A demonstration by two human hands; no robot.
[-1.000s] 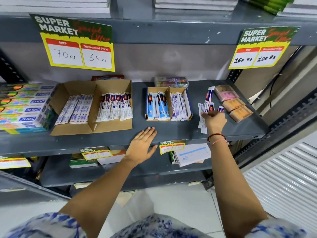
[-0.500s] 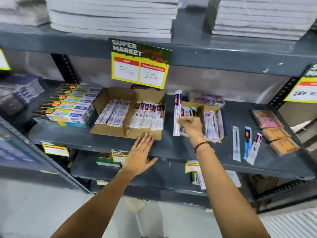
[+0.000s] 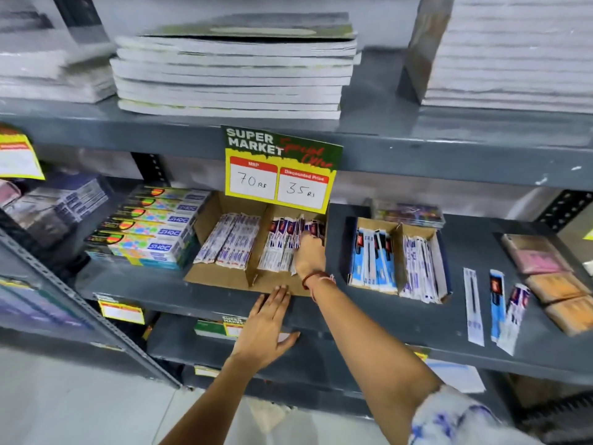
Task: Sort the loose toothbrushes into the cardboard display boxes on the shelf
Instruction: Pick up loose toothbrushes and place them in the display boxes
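Note:
A large cardboard display box (image 3: 221, 277) with two compartments of packaged toothbrushes sits mid-shelf. My right hand (image 3: 309, 256) is inside its right compartment, fingers closed on a red-and-white toothbrush packet (image 3: 313, 229) at the right end of the row. My left hand (image 3: 268, 326) lies flat and open on the shelf's front edge, just below that box. A smaller two-compartment box (image 3: 398, 234) stands to the right, holding blue packets and white packets. Three loose toothbrush packets (image 3: 496, 303) lie on the bare shelf further right.
Stacked toothpaste cartons (image 3: 150, 226) stand left of the large box. Wrapped soap bars (image 3: 552, 284) lie at the far right. A yellow price sign (image 3: 279, 175) hangs over the large box's back. Piles of notebooks (image 3: 234, 72) fill the shelf above.
My right hand picked a packet from the loose pile at the right and carried it left, past the small box, into the large box. My left hand stayed on the shelf edge.

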